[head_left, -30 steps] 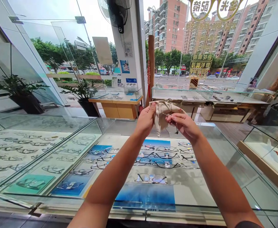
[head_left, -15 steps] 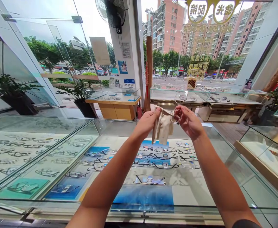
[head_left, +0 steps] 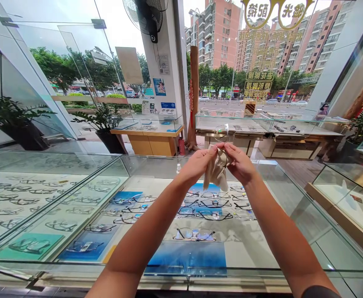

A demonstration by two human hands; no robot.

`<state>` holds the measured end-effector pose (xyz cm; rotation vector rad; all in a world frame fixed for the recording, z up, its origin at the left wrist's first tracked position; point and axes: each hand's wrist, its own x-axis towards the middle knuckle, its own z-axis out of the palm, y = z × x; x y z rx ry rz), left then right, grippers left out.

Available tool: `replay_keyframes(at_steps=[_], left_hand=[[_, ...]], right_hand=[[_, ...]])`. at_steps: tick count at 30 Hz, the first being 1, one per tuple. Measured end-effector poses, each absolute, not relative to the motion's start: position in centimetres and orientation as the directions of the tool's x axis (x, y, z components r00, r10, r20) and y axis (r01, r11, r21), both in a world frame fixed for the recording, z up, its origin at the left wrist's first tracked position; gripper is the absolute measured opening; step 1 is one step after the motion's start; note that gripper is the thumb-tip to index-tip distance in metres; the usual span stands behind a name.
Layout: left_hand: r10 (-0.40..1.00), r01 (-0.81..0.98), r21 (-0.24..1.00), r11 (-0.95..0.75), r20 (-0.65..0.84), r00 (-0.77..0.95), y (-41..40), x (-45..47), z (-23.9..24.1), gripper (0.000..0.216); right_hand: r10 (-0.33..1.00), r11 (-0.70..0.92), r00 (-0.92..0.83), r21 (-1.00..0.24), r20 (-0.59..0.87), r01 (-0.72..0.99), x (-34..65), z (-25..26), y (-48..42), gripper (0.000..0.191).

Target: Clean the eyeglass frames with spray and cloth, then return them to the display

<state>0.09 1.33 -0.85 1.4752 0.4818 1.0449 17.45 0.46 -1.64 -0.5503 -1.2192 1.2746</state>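
Note:
Above the glass display case, my left hand pinches a beige cleaning cloth that hangs down in folds. Close against it, my right hand is closed on a pair of thin-rimmed eyeglasses. One round lens stands up above my fingertips and catches the light. The other lens is mostly hidden behind the cloth and fingers. Both sets of fingertips nearly meet at the cloth's top edge.
Under my forearms lies the glass display case, with rows of eyeglasses inside. A small clear bottle stands beyond my left wrist. Further showcases, a wooden cabinet and potted plants stand near the windows.
My right hand has moved left with the eyeglasses, up to my left hand. The cloth is now bunched against the glasses instead of hanging spread out.

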Motion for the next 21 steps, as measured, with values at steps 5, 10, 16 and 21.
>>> replay_keyframes(at_steps=[5, 10, 16, 21], left_hand=[[0.751, -0.294, 0.938, -0.182, 0.326, 0.575, 1.4, 0.2, -1.1, 0.053], [0.698, -0.305, 0.891, -0.335, 0.452, 0.555, 0.9, 0.5, -1.1, 0.042], [0.768, -0.344, 0.788, -0.51, 0.597, 0.229, 0.2, 2.2, -1.8, 0.051], [0.761, -0.278, 0.759, -0.589, 0.636, 0.125, -0.3, 2.4, -1.6, 0.047]], right_hand=[[0.913, 0.291, -0.148, -0.86, 0.381, -0.42, 17.4, -1.4, 0.3, 0.035], [0.904, 0.299, -0.136, -0.828, 0.405, -0.474, 17.0, -0.9, -0.2, 0.03], [0.878, 0.37, -0.095, -0.791, 0.469, -0.486, 15.0, -1.1, -1.5, 0.024], [0.859, 0.406, -0.1, -0.787, 0.502, -0.464, 14.5, -0.8, -2.2, 0.027]])
